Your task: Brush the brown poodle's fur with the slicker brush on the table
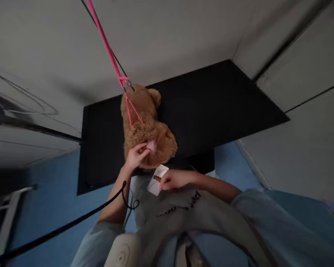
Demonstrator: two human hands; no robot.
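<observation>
Curly-furred dog (146,126), matt black table (211,104)

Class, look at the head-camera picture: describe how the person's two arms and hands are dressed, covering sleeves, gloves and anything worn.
Both hands are bare, with no gloves: the left hand and the right hand. The forearms are uncovered. Short, loose, pale blue sleeves end near the elbows. No watch or rings can be made out.

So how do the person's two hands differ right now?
The left hand rests on the brown dog's rear fur, fingers spread, holding nothing. The right hand hangs back from the dog, closed on a white card and a thin orange-tipped thing. Both are bare.
</observation>
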